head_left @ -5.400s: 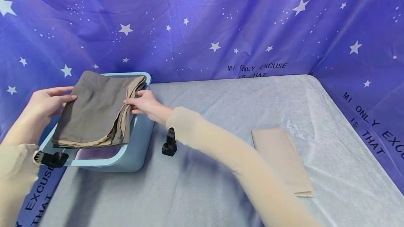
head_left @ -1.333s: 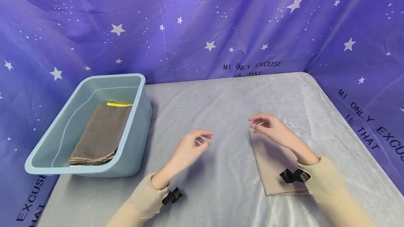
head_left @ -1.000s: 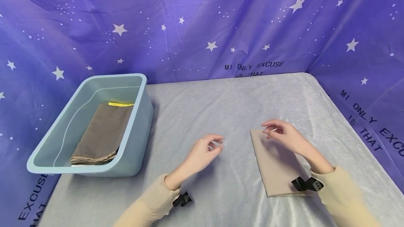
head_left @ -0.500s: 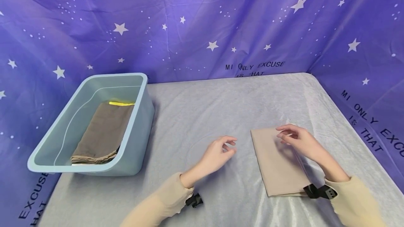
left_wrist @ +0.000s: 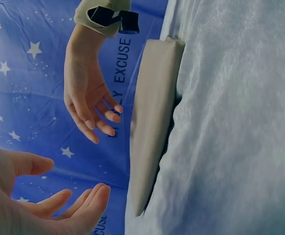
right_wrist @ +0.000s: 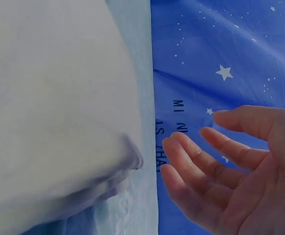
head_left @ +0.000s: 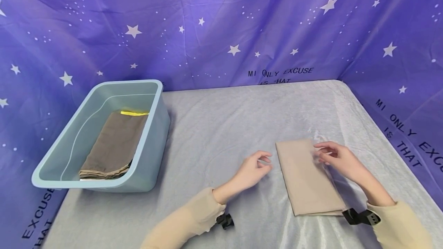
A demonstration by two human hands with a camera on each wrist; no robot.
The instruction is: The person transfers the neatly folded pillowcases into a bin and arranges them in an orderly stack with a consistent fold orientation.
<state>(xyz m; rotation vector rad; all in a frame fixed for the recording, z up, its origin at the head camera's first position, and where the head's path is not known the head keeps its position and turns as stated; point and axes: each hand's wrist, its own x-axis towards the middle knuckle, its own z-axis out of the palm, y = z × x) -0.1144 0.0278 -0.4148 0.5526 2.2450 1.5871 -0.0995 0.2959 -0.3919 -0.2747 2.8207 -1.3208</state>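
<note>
A folded beige cloth [head_left: 308, 180] lies flat on the grey table, right of the middle in the head view. My left hand [head_left: 250, 170] hovers just left of it, fingers loosely bent and holding nothing. On the other side, my right hand [head_left: 340, 160] hangs by the cloth's upper right edge, its fingers relaxed. The left wrist view has a gap between the right hand [left_wrist: 86, 90] and the cloth [left_wrist: 154, 112]. From the right wrist, the layered fold of the cloth [right_wrist: 83, 161] appears close, with the fingers apart from it.
A light blue plastic bin [head_left: 159, 133] stands at the table's left. Inside it lie a folded grey-brown cloth [head_left: 115, 141] and a yellow strip [head_left: 133, 113]. Behind the grey table cover [head_left: 221, 118] hangs a purple star-patterned curtain [head_left: 207, 41].
Both hands held the grey-brown cloth over the bin earlier; it now lies inside. Since then both hands have moved right, to either side of the beige cloth, which has stayed put.
</note>
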